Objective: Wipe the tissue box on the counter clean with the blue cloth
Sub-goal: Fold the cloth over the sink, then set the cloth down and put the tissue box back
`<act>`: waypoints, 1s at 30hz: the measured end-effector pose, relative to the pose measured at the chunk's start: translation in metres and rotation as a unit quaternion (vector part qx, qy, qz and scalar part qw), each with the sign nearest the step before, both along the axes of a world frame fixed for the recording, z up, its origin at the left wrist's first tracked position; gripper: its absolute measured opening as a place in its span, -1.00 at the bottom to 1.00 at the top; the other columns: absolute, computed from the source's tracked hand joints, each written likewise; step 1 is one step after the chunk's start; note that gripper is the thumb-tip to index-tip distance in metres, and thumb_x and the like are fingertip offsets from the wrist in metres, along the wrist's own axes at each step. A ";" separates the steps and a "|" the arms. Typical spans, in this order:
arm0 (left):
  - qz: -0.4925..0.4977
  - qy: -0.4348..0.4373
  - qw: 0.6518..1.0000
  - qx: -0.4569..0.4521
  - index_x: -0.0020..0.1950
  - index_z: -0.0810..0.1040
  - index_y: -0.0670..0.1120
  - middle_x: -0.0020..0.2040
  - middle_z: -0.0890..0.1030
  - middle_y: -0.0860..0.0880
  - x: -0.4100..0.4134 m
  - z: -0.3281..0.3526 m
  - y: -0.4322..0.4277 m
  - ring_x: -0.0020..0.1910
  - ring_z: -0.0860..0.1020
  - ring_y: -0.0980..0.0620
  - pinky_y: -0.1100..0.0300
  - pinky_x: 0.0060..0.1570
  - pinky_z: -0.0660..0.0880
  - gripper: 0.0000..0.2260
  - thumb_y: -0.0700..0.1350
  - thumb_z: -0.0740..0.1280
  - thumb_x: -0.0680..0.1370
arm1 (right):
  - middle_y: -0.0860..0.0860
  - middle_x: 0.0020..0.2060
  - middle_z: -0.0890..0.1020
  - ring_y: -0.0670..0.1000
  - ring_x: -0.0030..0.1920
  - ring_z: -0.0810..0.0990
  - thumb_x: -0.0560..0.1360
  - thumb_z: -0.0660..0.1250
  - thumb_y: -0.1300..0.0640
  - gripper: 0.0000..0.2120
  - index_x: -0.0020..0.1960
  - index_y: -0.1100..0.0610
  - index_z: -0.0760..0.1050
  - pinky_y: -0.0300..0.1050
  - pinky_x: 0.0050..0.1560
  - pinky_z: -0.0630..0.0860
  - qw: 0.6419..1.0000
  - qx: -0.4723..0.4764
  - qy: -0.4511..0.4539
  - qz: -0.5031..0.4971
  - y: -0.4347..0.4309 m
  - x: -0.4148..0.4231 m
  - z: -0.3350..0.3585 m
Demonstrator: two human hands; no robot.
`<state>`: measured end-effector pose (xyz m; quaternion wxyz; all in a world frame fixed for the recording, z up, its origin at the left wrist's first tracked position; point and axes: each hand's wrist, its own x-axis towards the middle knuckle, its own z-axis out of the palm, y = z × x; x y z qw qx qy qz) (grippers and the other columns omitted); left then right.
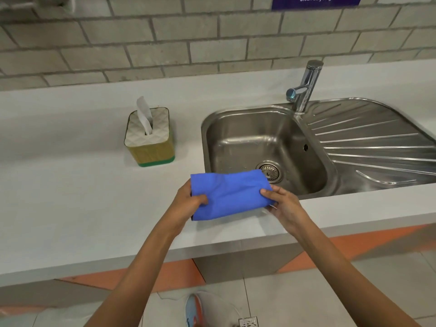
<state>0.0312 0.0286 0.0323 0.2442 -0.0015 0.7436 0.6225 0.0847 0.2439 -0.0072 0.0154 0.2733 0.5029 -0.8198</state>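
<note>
A pale grey tabletop (70, 197) under a grey brick wall (165, 43). Left hand (186, 204) and right hand (282, 205) each grip the folded blue cloth (230, 193); fingers underneath are hidden.

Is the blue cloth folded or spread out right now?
Folded. The blue cloth forms a compact, layered rectangle held above the counter, left hand gripping one end and right hand the other.

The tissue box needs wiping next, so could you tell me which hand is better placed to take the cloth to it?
Probably the left hand: it grips the blue cloth on the side nearer the tissue box, while the right hand is over by the sink.
</note>
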 end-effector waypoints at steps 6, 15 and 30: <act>0.002 0.044 0.987 -0.155 0.27 0.39 -0.17 0.11 0.54 -0.11 0.009 -0.037 0.008 -0.06 0.48 0.01 0.29 -0.25 0.42 -0.60 -0.37 0.26 0.45 | 0.09 -0.26 0.61 0.04 -0.24 0.59 0.37 0.42 0.35 -0.82 -0.24 0.10 0.52 -0.29 -0.27 0.54 0.956 0.285 -0.060 0.029 0.008 0.019 -0.020; 0.016 0.083 0.941 -0.329 0.52 0.06 -0.02 0.29 0.44 -0.13 0.000 -0.047 -0.007 0.22 0.50 -0.14 0.07 0.11 0.44 -0.28 -0.03 0.35 0.45 | 0.07 -0.04 0.53 0.06 -0.05 0.53 0.37 0.41 0.18 -0.61 0.17 0.10 0.42 -0.11 -0.05 0.43 0.867 0.480 -0.105 0.087 -0.002 -0.005 -0.001; 0.332 -0.178 0.885 0.274 -0.21 0.42 -0.11 -0.26 0.44 -0.10 -0.126 0.004 -0.062 -0.29 0.42 0.02 0.16 -0.06 0.42 -0.81 -0.29 0.12 0.56 | 0.07 0.16 0.52 0.07 0.25 0.47 0.56 0.14 0.05 -0.65 0.29 0.15 0.43 -0.06 0.28 0.35 0.927 0.339 0.051 0.154 -0.097 -0.261 0.042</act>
